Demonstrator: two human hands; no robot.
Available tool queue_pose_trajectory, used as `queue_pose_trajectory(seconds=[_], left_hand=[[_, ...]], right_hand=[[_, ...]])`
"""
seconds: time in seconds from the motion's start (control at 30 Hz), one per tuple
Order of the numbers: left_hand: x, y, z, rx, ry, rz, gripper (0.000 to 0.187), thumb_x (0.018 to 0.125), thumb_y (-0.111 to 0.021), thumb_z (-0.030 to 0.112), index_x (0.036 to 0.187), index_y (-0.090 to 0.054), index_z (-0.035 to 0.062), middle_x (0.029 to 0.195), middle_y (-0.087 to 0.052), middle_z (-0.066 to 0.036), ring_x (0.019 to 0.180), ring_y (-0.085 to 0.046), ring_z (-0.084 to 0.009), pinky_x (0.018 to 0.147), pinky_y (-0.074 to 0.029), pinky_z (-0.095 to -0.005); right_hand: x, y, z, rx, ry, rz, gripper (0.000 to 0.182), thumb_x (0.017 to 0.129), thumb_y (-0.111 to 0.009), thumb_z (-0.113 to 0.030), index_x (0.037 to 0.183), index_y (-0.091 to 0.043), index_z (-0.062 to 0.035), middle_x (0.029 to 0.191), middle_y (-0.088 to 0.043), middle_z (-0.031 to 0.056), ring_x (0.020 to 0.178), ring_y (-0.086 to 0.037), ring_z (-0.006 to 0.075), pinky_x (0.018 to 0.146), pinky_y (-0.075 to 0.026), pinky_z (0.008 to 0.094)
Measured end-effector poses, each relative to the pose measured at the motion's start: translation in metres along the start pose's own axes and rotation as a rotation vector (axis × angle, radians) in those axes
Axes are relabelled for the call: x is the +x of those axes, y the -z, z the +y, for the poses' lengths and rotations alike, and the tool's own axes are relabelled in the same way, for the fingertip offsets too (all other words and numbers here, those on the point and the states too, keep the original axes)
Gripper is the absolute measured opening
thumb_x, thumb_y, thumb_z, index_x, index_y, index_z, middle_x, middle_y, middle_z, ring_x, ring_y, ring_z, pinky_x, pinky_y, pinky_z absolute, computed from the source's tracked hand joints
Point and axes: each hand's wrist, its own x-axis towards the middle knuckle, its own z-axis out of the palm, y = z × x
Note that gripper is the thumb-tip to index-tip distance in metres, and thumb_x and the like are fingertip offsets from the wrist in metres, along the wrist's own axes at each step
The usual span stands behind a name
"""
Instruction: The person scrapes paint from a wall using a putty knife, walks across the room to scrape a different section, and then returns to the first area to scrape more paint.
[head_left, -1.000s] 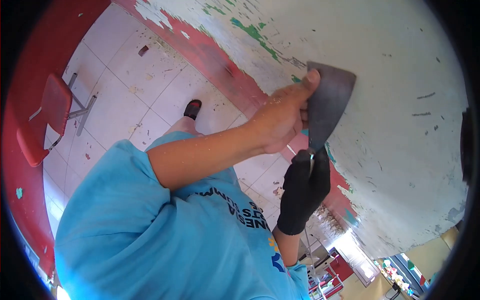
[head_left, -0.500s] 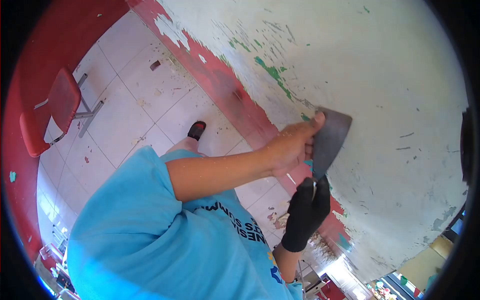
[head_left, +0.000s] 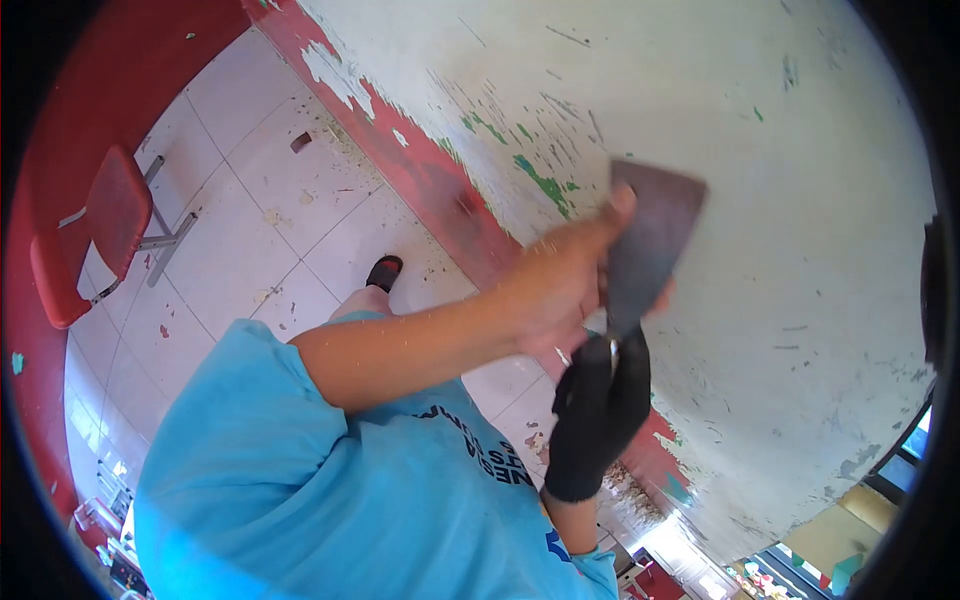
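Note:
Dark inside its black glove, my right hand (head_left: 600,415) grips the lower end of a wide-bladed paint scraper (head_left: 655,235), its handle hidden in the fist. My bare left hand (head_left: 565,275) closes around the blade, thumb lying on the near face and fingers behind, with fingertips showing past the right edge. The blade points upward in the view and overlaps the pale wall (head_left: 800,230). Scratches and green paint patches (head_left: 545,183) mark the wall near my left hand. A red painted band (head_left: 430,165) with a ragged, peeling edge runs along its lower part.
Paint flakes and dust lie on the white tiled floor (head_left: 270,190), where one of my feet (head_left: 384,272) stands in a dark sandal. A red chair (head_left: 118,212) stands by the red wall (head_left: 75,110) at left. Colourful items (head_left: 765,582) show at the lower right.
The scraper has moved up and slightly left in the view, its blade turned more face-on. My left fingers now reach around behind the blade; the view has shifted a little.

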Motion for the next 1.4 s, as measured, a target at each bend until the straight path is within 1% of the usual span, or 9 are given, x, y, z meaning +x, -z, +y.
queue_pose_trajectory(seconds=[0.2, 0.27, 0.73, 0.8, 1.07, 1.1, 1.2, 1.33, 1.4], left_hand=[[0.009, -0.003, 0.005, 0.021, -0.055, -0.027, 0.063, 0.08, -0.044, 0.059, 0.106, -0.047, 0.0026, 0.085, -0.06, -0.01, 0.077, -0.061, -0.0199, 0.069, -0.051, -0.0325], [0.003, -0.007, -0.002, 0.03, 0.02, -0.022, 0.066, 0.078, -0.043, 0.063, 0.101, -0.05, 0.0015, 0.081, -0.06, -0.01, 0.074, -0.061, -0.0197, 0.069, -0.049, -0.0313], [0.005, -0.011, 0.007, -0.08, -0.021, -0.008, 0.066, 0.077, -0.046, 0.063, 0.095, -0.051, -0.0008, 0.078, -0.058, -0.011, 0.071, -0.06, -0.02, 0.066, -0.049, -0.0312], [0.003, -0.011, -0.004, -0.174, 0.032, 0.029, 0.066, 0.077, -0.047, 0.062, 0.096, -0.051, -0.0009, 0.078, -0.058, -0.011, 0.07, -0.059, -0.0201, 0.065, -0.049, -0.0313], [0.002, -0.009, 0.006, -0.043, -0.032, 0.017, 0.066, 0.079, -0.041, 0.063, 0.097, -0.051, 0.0, 0.08, -0.059, -0.012, 0.07, -0.061, -0.021, 0.064, -0.049, -0.0318], [0.003, -0.009, 0.005, -0.037, -0.031, 0.014, 0.066, 0.079, -0.041, 0.063, 0.097, -0.051, 0.0, 0.08, -0.059, -0.012, 0.07, -0.061, -0.021, 0.064, -0.049, -0.0318], [0.004, -0.01, 0.006, 0.038, 0.058, -0.029, 0.065, 0.08, -0.04, 0.062, 0.097, -0.05, 0.0002, 0.08, -0.059, -0.012, 0.07, -0.061, -0.0207, 0.065, -0.05, -0.0322], [0.004, -0.005, 0.005, -0.014, -0.088, 0.021, 0.066, 0.08, -0.041, 0.063, 0.096, -0.051, -0.0005, 0.077, -0.058, -0.011, 0.068, -0.06, -0.0195, 0.065, -0.049, -0.0303], [0.003, 0.004, -0.017, 0.028, 0.089, -0.03, 0.066, 0.079, -0.043, 0.062, 0.095, -0.051, -0.0014, 0.078, -0.058, -0.012, 0.069, -0.059, -0.0187, 0.066, -0.049, -0.0298]], right_hand=[[0.004, -0.003, -0.02, -0.002, -0.08, 0.039, 0.028, 0.086, -0.052, -0.022, 0.103, -0.054, 0.0001, 0.061, -0.047, -0.0006, 0.052, -0.044, 0.0055, 0.047, -0.035, 0.0207], [-0.004, -0.002, -0.01, -0.063, -0.005, 0.065, 0.015, 0.087, -0.046, -0.01, 0.097, -0.05, 0.0002, 0.058, -0.045, 0.0004, 0.041, -0.039, 0.004, 0.036, -0.026, 0.0178], [-0.003, 0.001, -0.023, -0.175, -0.016, 0.018, 0.022, 0.087, -0.048, -0.014, 0.104, -0.05, 0.0002, 0.06, -0.046, -0.0005, 0.043, -0.038, 0.0031, 0.039, -0.027, 0.0175], [-0.013, 0.004, -0.024, -0.186, -0.126, 0.024, 0.026, 0.084, -0.051, -0.016, 0.101, -0.055, 0.0019, 0.063, -0.051, 0.0029, 0.055, -0.046, 0.0087, 0.05, -0.037, 0.0237], [-0.007, -0.006, -0.013, -0.135, -0.013, 0.067, 0.023, 0.087, -0.048, -0.011, 0.107, -0.051, 0.0002, 0.059, -0.046, -0.0001, 0.043, -0.038, 0.0022, 0.037, -0.027, 0.0174], [-0.011, -0.003, -0.026, -0.09, -0.114, 0.103, 0.017, 0.084, -0.054, -0.016, 0.088, -0.056, 0.0009, 0.063, -0.05, 0.0017, 0.053, -0.046, 0.0072, 0.049, -0.036, 0.0219], [-0.008, 0.001, -0.032, -0.01, -0.195, 0.057, 0.017, 0.083, -0.054, -0.015, 0.09, -0.055, 0.001, 0.064, -0.05, 0.0024, 0.054, -0.046, 0.0076, 0.05, -0.037, 0.022], [-0.003, -0.013, -0.015, -0.07, -0.026, 0.088, 0.021, 0.084, -0.054, -0.016, 0.096, -0.056, 0.0008, 0.067, -0.051, 0.0024, 0.053, -0.046, 0.0063, 0.049, -0.036, 0.0212], [-0.017, 0.002, 0.005, -0.037, -0.111, 0.085, 0.022, 0.084, -0.053, -0.017, 0.097, -0.056, 0.0009, 0.066, -0.05, 0.0024, 0.052, -0.046, 0.0061, 0.048, -0.036, 0.021]])
